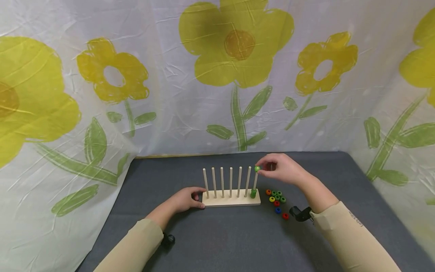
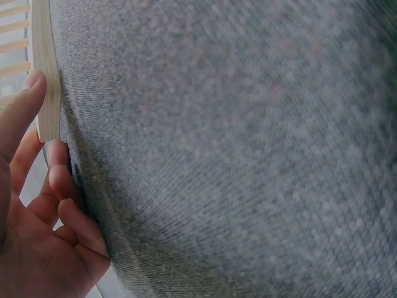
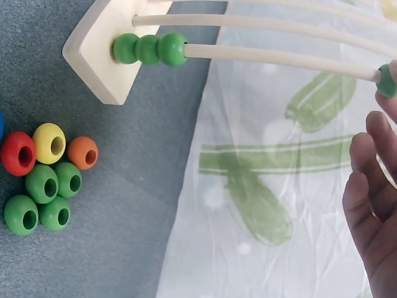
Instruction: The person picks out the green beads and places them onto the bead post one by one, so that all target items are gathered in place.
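A pale wooden peg board (image 1: 231,201) with a row of several upright pegs lies on the dark cloth. My left hand (image 1: 185,199) holds its left end; in the left wrist view the thumb (image 2: 36,87) presses on the wood, with fingers at the end and behind. At the top of the rightmost peg, my right hand (image 1: 285,169) pinches a green bead (image 1: 257,169) between thumb and fingertips. The peg tip meets that bead in the right wrist view. Three green beads (image 3: 147,49) are stacked low on the same peg. The other pegs are bare.
Loose beads lie right of the board: several green (image 3: 38,177), one yellow (image 3: 43,133), one orange (image 3: 75,146), one blue (image 1: 278,210) and two red (image 1: 285,216). Behind the table (image 1: 221,238) hangs a flowered curtain (image 1: 183,113).
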Tool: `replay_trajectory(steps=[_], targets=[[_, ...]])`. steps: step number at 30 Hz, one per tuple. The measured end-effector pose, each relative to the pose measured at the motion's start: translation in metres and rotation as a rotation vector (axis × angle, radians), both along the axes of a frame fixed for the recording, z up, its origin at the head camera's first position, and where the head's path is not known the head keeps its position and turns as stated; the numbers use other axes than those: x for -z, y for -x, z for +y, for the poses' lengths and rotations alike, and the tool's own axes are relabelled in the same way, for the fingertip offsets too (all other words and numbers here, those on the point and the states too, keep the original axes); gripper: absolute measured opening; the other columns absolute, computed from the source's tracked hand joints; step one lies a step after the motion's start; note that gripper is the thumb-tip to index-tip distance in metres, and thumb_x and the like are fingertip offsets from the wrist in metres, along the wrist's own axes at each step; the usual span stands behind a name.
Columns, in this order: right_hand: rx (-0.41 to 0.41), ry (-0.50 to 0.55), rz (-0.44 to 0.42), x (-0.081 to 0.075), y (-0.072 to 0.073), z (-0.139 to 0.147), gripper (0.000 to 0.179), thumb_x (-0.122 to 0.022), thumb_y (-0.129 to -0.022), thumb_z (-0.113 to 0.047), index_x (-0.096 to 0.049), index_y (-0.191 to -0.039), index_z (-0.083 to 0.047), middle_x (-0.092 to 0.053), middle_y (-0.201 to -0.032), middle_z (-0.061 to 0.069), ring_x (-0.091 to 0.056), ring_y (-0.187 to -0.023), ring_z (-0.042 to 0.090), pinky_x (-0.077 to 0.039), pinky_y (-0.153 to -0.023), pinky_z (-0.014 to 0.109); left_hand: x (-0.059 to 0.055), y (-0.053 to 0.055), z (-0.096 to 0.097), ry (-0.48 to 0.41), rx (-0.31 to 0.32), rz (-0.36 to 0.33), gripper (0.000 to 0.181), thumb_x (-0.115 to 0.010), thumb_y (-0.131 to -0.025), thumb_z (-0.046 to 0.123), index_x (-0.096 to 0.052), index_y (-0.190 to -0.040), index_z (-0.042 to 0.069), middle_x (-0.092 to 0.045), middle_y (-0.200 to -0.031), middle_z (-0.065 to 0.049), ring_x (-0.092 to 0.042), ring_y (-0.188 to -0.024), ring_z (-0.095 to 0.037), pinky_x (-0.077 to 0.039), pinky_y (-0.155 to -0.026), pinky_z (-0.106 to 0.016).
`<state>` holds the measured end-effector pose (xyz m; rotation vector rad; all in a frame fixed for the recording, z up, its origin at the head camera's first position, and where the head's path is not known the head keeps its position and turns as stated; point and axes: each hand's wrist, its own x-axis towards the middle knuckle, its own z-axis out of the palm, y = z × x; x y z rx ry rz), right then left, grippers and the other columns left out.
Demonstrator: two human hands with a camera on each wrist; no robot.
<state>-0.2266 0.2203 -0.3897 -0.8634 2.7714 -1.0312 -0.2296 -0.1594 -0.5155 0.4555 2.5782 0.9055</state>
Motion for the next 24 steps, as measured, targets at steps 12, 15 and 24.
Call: replay_trajectory(steps=[12,15,24], targets=[[-0.002,-0.013,0.02,0.006,-0.001,-0.001,0.023,-0.076,-0.089,-0.025,-0.073,-0.109,-0.014,-0.063,-0.085,-0.008,-0.058,-0.075,0.011,-0.05,-0.068,0.033,0.0,0.001,0.002,0.009,-0.016,-0.002,0.059,-0.085,-0.08,0.026,-0.063,-0.134,0.017,-0.054,-0.083,0.001,-0.049,-0.075,-0.015,-0.038,-0.074,-0.035],[0.0,-0.03,0.023,0.011,0.0,-0.002,0.025,-0.077,-0.089,-0.025,-0.072,-0.11,-0.012,-0.062,-0.084,-0.009,-0.057,-0.075,0.011,-0.05,-0.07,0.033,0.0,0.001,0.002,0.011,-0.016,0.0,0.059,-0.085,-0.08,0.026,-0.063,-0.134,0.017,-0.054,-0.083,0.001,-0.049,-0.076,-0.015,-0.038,-0.074,-0.036],[-0.025,-0.047,0.01,0.029,0.002,-0.002,0.011,-0.076,-0.089,-0.026,-0.07,-0.094,-0.018,-0.057,-0.078,-0.009,-0.052,-0.067,0.01,-0.046,-0.064,0.031,0.0,0.001,0.002,0.017,-0.019,-0.008,0.059,-0.085,-0.08,0.027,-0.063,-0.134,0.018,-0.054,-0.083,0.001,-0.049,-0.076,-0.015,-0.038,-0.074,-0.036]])
